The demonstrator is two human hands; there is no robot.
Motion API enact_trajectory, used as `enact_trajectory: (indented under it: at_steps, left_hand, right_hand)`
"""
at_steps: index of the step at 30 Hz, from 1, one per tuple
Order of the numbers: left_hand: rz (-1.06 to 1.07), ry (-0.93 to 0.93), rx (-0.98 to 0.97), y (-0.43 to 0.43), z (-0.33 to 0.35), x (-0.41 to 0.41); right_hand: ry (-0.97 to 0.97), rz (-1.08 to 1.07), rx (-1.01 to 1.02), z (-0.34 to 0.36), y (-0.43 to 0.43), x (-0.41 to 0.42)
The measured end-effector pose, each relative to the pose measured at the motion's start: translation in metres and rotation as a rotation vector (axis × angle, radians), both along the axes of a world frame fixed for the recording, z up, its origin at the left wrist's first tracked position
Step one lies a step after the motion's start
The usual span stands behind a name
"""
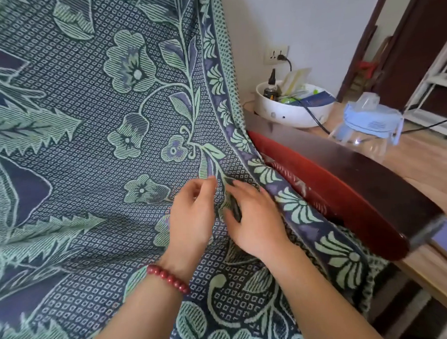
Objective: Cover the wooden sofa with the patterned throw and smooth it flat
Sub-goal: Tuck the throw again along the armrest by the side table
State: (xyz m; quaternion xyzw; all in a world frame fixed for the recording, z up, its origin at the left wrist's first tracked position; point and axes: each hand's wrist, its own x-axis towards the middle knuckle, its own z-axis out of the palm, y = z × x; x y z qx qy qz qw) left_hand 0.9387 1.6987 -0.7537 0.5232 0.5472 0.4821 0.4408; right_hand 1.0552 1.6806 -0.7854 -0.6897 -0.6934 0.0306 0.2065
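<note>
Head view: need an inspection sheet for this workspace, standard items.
Surface: dark red wooden sofa, armrest bare, rest hidden under fabric.
Job's things: blue-and-green floral woven throw fills most of the view, creased around the hands.
Clutter: white round bowl of small items; clear plastic jug with pale blue lid; both on light wooden side table.
Grips: right hand pinches a fold of the throw; left hand, red bead bracelet, fingers curled at the fabric, hold unclear.
Cables: black cable plugged into white wall socket.
Surroundings: white wall, dark wooden doorway, white rack.
</note>
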Motion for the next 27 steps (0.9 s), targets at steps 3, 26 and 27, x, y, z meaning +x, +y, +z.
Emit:
enact_trajectory:
  at_steps: [3, 26, 27]
  left_hand:
    - [-0.007, -0.013, -0.006, -0.002, -0.003, 0.0]
    - [0.008, 0.001, -0.081, 0.034, -0.022, -0.02]
    - [0.005, 0.004, -0.081, 0.034, -0.023, -0.021]
  right_hand:
    - [-0.006, -0.069, 0.14, 0.034, 0.021, -0.002]
    - [-0.008, -0.501, -0.175, 0.026, 0.117, -0.012]
    - [0.013, -0.504, -0.185, 0.026, 0.117, -0.012]
